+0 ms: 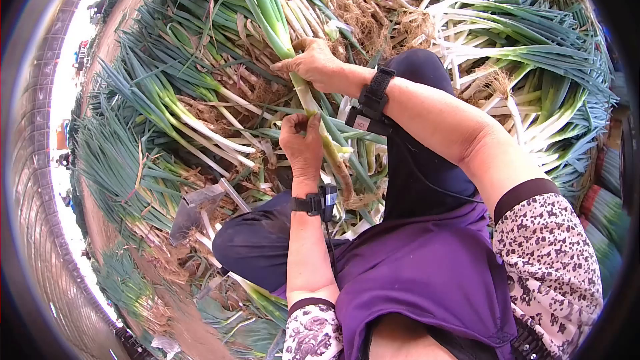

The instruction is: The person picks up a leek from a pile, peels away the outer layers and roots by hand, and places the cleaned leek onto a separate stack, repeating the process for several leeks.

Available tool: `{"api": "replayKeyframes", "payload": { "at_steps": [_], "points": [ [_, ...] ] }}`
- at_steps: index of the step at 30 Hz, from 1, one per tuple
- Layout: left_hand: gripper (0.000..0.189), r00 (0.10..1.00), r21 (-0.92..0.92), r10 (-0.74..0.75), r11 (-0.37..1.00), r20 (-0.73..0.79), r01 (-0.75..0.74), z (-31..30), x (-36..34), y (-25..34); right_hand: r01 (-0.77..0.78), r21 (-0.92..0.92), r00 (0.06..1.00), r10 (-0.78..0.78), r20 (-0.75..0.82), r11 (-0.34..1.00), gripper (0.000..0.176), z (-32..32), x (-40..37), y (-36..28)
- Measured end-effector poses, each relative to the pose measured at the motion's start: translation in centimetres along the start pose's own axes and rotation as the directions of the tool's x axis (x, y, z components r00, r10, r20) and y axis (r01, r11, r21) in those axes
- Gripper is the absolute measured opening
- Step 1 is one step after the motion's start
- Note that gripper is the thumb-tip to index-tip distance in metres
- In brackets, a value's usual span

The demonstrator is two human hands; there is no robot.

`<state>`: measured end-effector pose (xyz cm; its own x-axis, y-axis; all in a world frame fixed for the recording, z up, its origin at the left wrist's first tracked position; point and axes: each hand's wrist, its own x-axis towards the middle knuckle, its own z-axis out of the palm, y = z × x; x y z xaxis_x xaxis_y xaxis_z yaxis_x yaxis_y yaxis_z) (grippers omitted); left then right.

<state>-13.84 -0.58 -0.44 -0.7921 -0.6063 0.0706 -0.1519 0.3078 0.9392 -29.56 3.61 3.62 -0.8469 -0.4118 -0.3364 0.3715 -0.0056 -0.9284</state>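
Note:
A large green onion (307, 97) slants across the middle, leaves at the top and roots lower down by my knee. My right hand (320, 65) is closed around its stalk just below the green leaves. Lower on the same stalk, my left hand (301, 148) pinches with thumb and fingers at an outer layer. That layer hangs loose in places along the stalk's lower end. Both wrists wear black straps with small devices.
Heaped green onions (193, 40) lie on the left and at the top. Paler, cleaner-looking green onions (533, 73) are piled at the right. A flat metal blade-like tool (193, 210) sits left of my knee. Peeled scraps lie between my legs.

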Motion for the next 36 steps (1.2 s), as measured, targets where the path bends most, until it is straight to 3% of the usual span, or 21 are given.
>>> {"api": "replayKeyframes", "payload": {
  "at_steps": [3,7,9,11,13,14,15,17,19,20,21,23,25,26,27,29,30,31,33,34,36],
  "points": [
    [0.018,0.997,0.109,0.061,0.992,0.041,-0.066,-0.3,0.0,-0.2,-0.047,-0.022,0.995,0.049,0.085,0.999,0.051,-0.4,0.5,0.4],
    [0.017,0.974,0.202,0.222,0.953,0.039,-0.225,0.1,-0.3,-0.8,-0.096,-0.048,0.995,0.097,0.017,0.994,0.048,0.0,1.1,0.5],
    [0.017,0.983,0.125,0.182,0.976,-0.007,-0.179,0.0,0.2,-0.4,-0.015,-0.131,0.995,0.028,0.099,0.991,0.053,-0.3,0.7,0.1],
    [0.017,0.991,0.052,0.127,0.991,-0.045,-0.124,-0.3,0.7,0.8,-0.025,-0.227,0.996,0.044,0.079,0.974,0.058,-0.6,-2.1,-2.6],
    [0.019,0.949,0.159,0.279,0.953,-0.146,-0.256,-0.5,2.0,2.3,-0.030,-0.312,0.996,0.053,0.065,0.950,0.063,-0.2,-3.4,-3.4],
    [0.013,0.905,0.238,0.409,0.896,-0.116,-0.374,-0.6,2.7,2.8,-0.026,-0.364,0.996,0.055,0.068,0.931,0.066,0.0,-3.5,-3.4],
    [0.013,0.904,0.238,0.411,0.895,-0.114,-0.377,-0.7,3.2,2.6,-0.023,-0.417,0.996,0.057,0.068,0.909,0.069,0.1,-3.5,-3.4],
    [0.008,0.817,0.383,0.576,0.756,-0.007,-0.530,-0.8,3.9,2.0,-0.038,-0.307,0.994,0.067,0.084,0.951,0.064,0.0,-2.8,-2.3],
    [0.008,0.819,0.385,0.573,0.749,0.033,-0.539,-1.1,3.2,1.8,-0.022,-0.326,1.000,0.027,0.012,0.945,0.061,-0.3,-2.8,-2.7],
    [0.007,0.890,0.318,0.457,0.842,0.011,-0.436,-1.5,2.5,1.4,-0.020,-0.360,0.997,-0.006,-0.071,0.933,0.056,-0.2,-2.1,-2.4],
    [0.007,0.944,0.248,0.330,0.914,0.001,-0.320,-1.9,1.7,0.8,0.004,-0.279,0.999,-0.017,-0.044,0.960,0.053,-0.3,0.1,-0.8],
    [0.012,0.960,0.288,0.278,0.922,-0.024,-0.260,-2.7,0.4,-0.4,0.036,-0.242,0.998,-0.046,-0.035,0.970,0.052,-0.9,1.6,0.0],
    [0.018,0.984,-0.042,-0.070,0.997,-0.165,0.064,-2.9,-0.7,-0.9,0.034,-0.254,0.997,-0.049,-0.051,0.967,0.054,-1.5,0.4,-1.1],
    [0.017,0.963,-0.409,-0.228,0.900,-0.144,0.152,-2.7,-0.7,-1.1,0.038,-0.268,0.996,-0.057,-0.065,0.963,0.056,-1.8,-0.2,-1.8],
    [0.017,0.963,-0.409,-0.229,0.900,-0.145,0.152,-2.4,-0.5,-0.7,0.038,-0.268,0.996,-0.057,-0.064,0.963,0.056,-2.1,-0.4,-1.9],
    [0.013,0.954,-0.682,-0.295,0.708,-0.051,0.182,-1.8,-0.2,0.2,0.002,-0.279,0.998,-0.019,-0.057,0.960,0.062,-2.3,-0.9,-2.0],
    [0.023,0.975,-0.545,-0.220,0.820,-0.016,0.176,-1.7,0.2,0.3,0.004,-0.279,0.998,-0.021,-0.055,0.960,0.062,-2.1,-0.7,-1.7],
    [0.023,0.976,-0.544,-0.218,0.821,-0.015,0.175,-1.5,0.5,0.3,0.045,-0.293,0.993,-0.074,-0.089,0.955,0.063,-1.9,-0.4,-1.0],
    [0.026,0.997,-0.097,-0.075,0.992,0.025,0.077,-0.8,0.7,0.4,0.082,-0.307,0.984,-0.126,-0.125,0.948,0.064,-1.6,0.1,0.0],
    [0.027,0.998,0.139,-0.013,0.990,0.068,0.003,-0.6,0.8,0.5,0.101,-0.316,0.980,-0.148,-0.130,0.943,0.063,-1.4,0.4,0.3],
    [0.025,0.997,0.190,-0.022,0.982,0.076,0.007,-0.6,0.9,0.6,0.116,-0.324,0.976,-0.168,-0.137,0.939,0.062,-1.4,0.6,0.5]
  ]
}}
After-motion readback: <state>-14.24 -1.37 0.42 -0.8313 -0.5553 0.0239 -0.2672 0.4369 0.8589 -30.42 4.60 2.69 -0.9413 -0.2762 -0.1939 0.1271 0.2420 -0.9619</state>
